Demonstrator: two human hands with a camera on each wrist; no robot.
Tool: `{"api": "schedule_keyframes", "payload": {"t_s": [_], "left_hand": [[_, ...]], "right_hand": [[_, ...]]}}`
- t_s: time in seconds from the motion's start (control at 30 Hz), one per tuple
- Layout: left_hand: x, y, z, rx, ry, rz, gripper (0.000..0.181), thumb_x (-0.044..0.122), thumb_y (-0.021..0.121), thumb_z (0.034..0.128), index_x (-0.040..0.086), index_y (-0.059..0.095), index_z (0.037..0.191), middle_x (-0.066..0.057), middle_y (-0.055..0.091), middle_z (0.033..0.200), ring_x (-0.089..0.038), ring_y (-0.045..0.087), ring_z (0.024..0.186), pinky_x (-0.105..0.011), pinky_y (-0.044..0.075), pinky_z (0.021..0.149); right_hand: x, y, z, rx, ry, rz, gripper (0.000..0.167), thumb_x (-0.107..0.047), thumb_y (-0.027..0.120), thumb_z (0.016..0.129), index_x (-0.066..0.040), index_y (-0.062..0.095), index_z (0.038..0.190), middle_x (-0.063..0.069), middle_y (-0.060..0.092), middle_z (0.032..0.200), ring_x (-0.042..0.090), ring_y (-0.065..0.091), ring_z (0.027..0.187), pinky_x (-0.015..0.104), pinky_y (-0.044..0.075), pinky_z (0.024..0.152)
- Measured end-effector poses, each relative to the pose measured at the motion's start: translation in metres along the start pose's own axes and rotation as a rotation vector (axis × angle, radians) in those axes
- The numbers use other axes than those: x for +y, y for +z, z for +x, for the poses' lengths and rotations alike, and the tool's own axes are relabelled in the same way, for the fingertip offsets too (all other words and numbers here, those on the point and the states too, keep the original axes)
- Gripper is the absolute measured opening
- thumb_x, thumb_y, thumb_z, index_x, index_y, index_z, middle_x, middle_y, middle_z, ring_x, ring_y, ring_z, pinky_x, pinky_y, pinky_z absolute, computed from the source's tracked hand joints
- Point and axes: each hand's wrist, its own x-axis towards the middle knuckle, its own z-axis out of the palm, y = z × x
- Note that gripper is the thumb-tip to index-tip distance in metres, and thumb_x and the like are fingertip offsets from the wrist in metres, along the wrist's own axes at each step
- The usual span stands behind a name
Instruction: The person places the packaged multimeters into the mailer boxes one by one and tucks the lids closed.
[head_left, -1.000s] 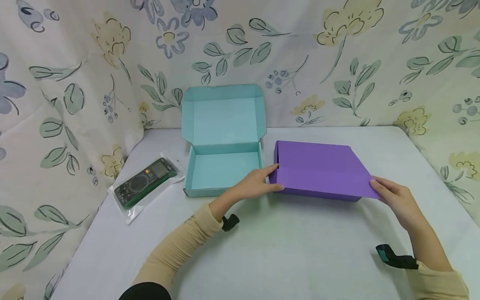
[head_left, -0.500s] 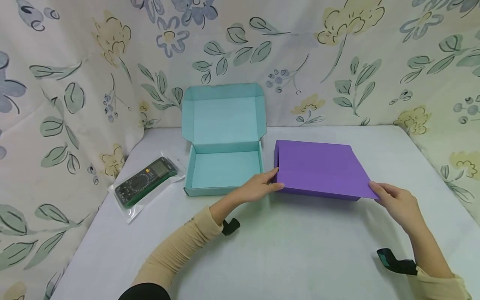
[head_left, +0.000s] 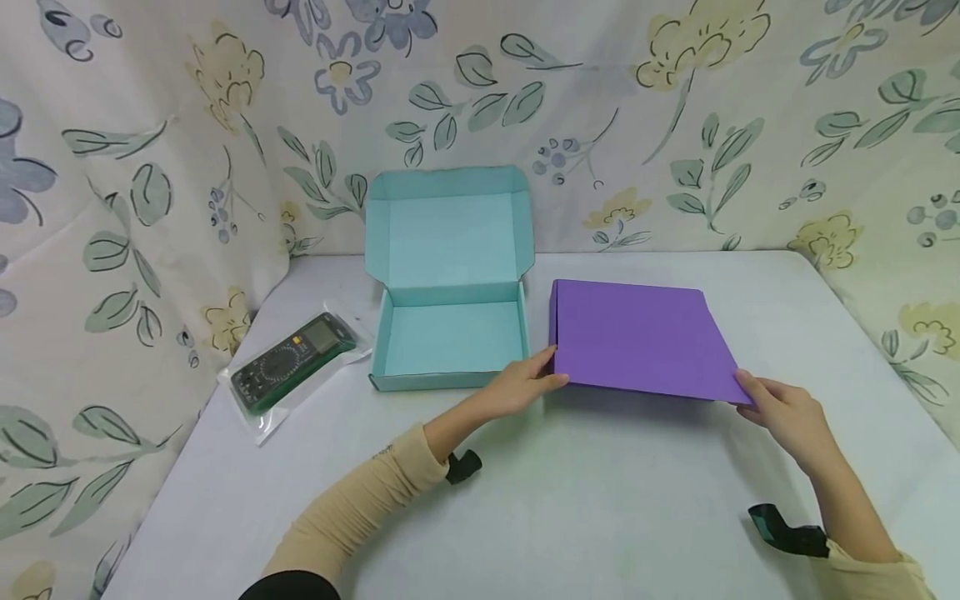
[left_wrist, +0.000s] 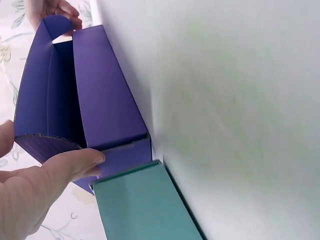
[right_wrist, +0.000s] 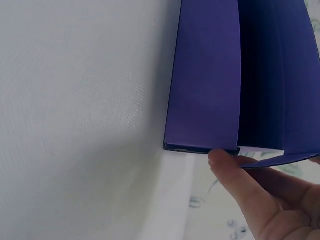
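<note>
A purple cardboard box (head_left: 637,333) lies on the table right of centre, its lid lowered but a gap left along the front, as both wrist views show. My left hand (head_left: 521,385) holds its left front corner, with the thumb (left_wrist: 75,162) against the side and a finger at the lid flap. At the right front corner my right hand (head_left: 787,417) pinches the lid's edge; its thumb (right_wrist: 240,182) touches the box corner. A teal box (head_left: 450,333), lid raised, stands just left of the purple one.
A black and green multimeter (head_left: 292,358) in a clear plastic bag lies on the left of the white table (head_left: 600,508). Flowered cloth (head_left: 465,100) hangs behind and along the sides.
The purple lid's front edge has come down and nearer, so the box's front wall no longer shows in the head view. Both hands have shifted slightly nearer. The teal box and multimeter have stayed put.
</note>
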Motion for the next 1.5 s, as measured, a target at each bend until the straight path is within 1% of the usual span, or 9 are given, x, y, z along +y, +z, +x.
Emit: {"api": "schedule_keyframes", "payload": {"t_s": [0.13,0.23,0.33,0.53,1.0,1.13,1.23,1.37,1.5], "left_hand": [[0.0,0.004,-0.001,0.02,-0.02,-0.112,0.066,0.032,0.047,0.1036,0.001,0.018,0.154,-0.013,0.023,0.158,-0.025,0.023,0.144,-0.037,0.024,0.116],[0.001,0.006,-0.001,0.03,-0.035,-0.229,0.067,0.028,0.049,0.1029,0.0,0.017,0.154,-0.013,0.023,0.158,-0.023,0.024,0.144,-0.035,0.024,0.116],[0.003,0.008,0.0,0.034,-0.04,-0.344,0.068,0.023,0.052,0.102,0.0,0.015,0.154,-0.012,0.021,0.159,-0.021,0.023,0.144,-0.033,0.024,0.116],[0.003,0.011,0.003,0.039,-0.043,-0.455,0.069,0.01,0.052,0.1007,-0.003,0.01,0.154,-0.014,0.016,0.16,-0.022,0.02,0.145,-0.033,0.024,0.116],[0.001,0.015,0.004,0.07,-0.045,-0.355,0.068,0.008,0.052,0.1002,-0.006,0.011,0.152,-0.018,0.018,0.158,-0.025,0.023,0.144,-0.035,0.026,0.115],[0.001,0.015,0.005,0.072,-0.054,-0.355,0.067,0.006,0.052,0.0999,-0.005,0.012,0.152,-0.018,0.02,0.158,-0.025,0.025,0.143,-0.035,0.027,0.114],[0.002,0.013,0.005,0.062,-0.046,-0.362,0.065,0.004,0.051,0.0999,-0.005,0.014,0.152,-0.018,0.022,0.157,-0.025,0.026,0.143,-0.035,0.029,0.114],[0.003,0.012,0.005,0.054,-0.047,-0.354,0.062,0.004,0.051,0.0997,-0.005,0.018,0.152,-0.018,0.028,0.155,-0.025,0.03,0.142,-0.035,0.031,0.112],[0.003,0.012,0.006,0.054,-0.051,-0.326,0.061,0.004,0.052,0.0996,-0.005,0.021,0.151,-0.019,0.032,0.153,-0.025,0.033,0.14,-0.035,0.033,0.111]], "right_hand": [[0.0,0.0,0.0,-0.006,0.001,0.041,0.076,-0.044,0.031,0.105,0.027,0.035,0.133,0.04,0.055,0.118,0.039,0.068,0.096,0.074,0.035,0.089],[0.0,0.0,-0.001,-0.019,0.016,0.102,0.078,-0.045,0.032,0.104,0.027,0.034,0.133,0.04,0.055,0.118,0.012,0.072,0.082,0.075,0.032,0.092],[0.001,0.0,0.0,-0.027,0.035,0.161,0.078,-0.045,0.033,0.104,0.028,0.032,0.133,0.041,0.052,0.121,-0.009,0.061,0.074,0.074,0.03,0.095],[0.002,0.002,0.0,-0.059,0.064,0.217,0.077,-0.042,0.033,0.105,0.029,0.028,0.134,0.041,0.039,0.133,-0.014,0.056,0.075,0.071,0.028,0.099],[0.004,0.006,-0.001,-0.059,0.069,0.273,0.076,-0.041,0.034,0.105,0.029,0.028,0.134,0.039,0.035,0.134,-0.015,0.056,0.076,0.07,0.023,0.102],[0.003,0.006,0.0,-0.073,0.066,0.26,0.074,-0.04,0.033,0.105,0.028,0.029,0.134,0.036,0.036,0.134,-0.015,0.057,0.08,0.055,0.036,0.102],[0.0,0.003,0.001,-0.105,0.069,0.248,0.073,-0.039,0.032,0.106,0.028,0.03,0.133,0.036,0.044,0.131,-0.012,0.059,0.083,0.052,0.04,0.1],[-0.003,0.0,0.003,-0.144,0.073,0.263,0.073,-0.039,0.031,0.106,0.029,0.029,0.133,0.032,0.058,0.12,-0.01,0.06,0.083,0.064,0.03,0.101],[-0.002,0.0,0.004,-0.148,0.083,0.291,0.074,-0.04,0.033,0.106,0.029,0.029,0.133,0.03,0.06,0.119,-0.011,0.06,0.083,0.068,0.026,0.101]]}}
